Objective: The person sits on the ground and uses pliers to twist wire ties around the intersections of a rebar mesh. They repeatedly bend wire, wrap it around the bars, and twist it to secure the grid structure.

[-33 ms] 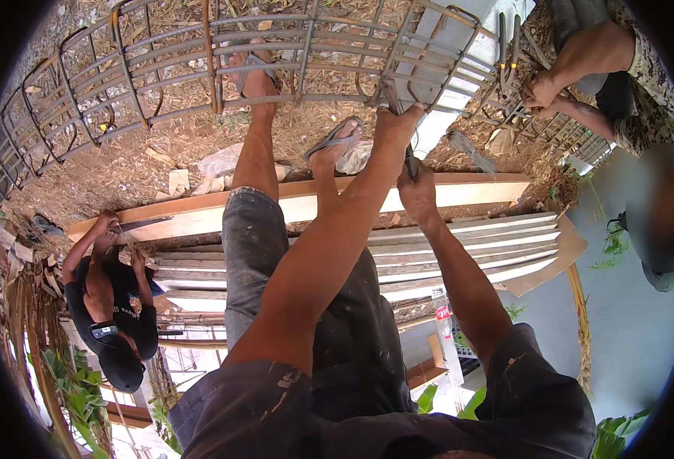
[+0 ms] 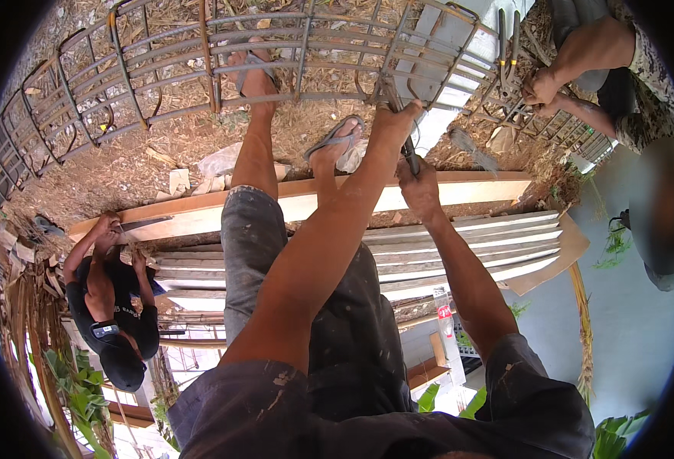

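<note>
Where a steel cage (image 2: 209, 57) spans the top of the frame, a dark tool (image 2: 409, 149) at upper centre

As the cage runs from the left rim to the upper right, its long bars and square hoops take up more room than anything else. Stack of boards (image 2: 467, 252) across mid-frame, pale edges showing, partly behind the wearer's trousers (image 2: 254, 237). Just above it, one long plank (image 2: 428, 196) of light wood.

Lower left: co-worker in black shirt and cap (image 2: 123, 369), one hand by a dark blade (image 2: 147, 227) at the plank's left end. Upper right: second co-worker in patterned clothing (image 2: 654, 99), both hands close together at the bars. Beside them, long-handled pliers (image 2: 510, 50), handles upward.

Upper centre: pale slab (image 2: 432, 84) behind the bars. Dark tool sits at the slab's left edge, slanting from the cage's lower bars down to the wearer's hands.

Wearer's sandals (image 2: 329, 140), grey straps, left of the tool; one foot higher, seen behind the bars.

Right hand (image 2: 419, 183), just right of centre, above the plank: fingers curled round the tool's lower end. Left hand (image 2: 399, 115), higher, over the tool's middle beside the lowest bar: fingers bent, mostly hidden; cannot tell what they pinch.
</note>
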### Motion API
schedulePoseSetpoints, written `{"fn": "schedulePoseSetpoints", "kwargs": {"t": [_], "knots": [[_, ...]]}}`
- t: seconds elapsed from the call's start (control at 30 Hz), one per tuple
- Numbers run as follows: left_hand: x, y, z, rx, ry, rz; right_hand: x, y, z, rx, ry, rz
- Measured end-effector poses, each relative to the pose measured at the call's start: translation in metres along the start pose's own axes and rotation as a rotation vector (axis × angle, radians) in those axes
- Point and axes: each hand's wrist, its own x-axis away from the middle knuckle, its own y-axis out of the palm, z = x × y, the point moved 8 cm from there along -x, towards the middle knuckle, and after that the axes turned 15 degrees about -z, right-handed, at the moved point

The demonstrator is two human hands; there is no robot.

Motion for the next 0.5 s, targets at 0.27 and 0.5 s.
{"fn": "schedulePoseSetpoints", "kwargs": {"t": [0.27,0.5], "knots": [[-0.014,0.003,-0.008,0.408,0.048,-0.025,0.018,-0.033,-0.07,0.188,0.299,-0.369],[-0.018,0.019,0.009,0.617,0.111,0.11,0.014,-0.066,-0.11,0.476,0.233,-0.389]]}}
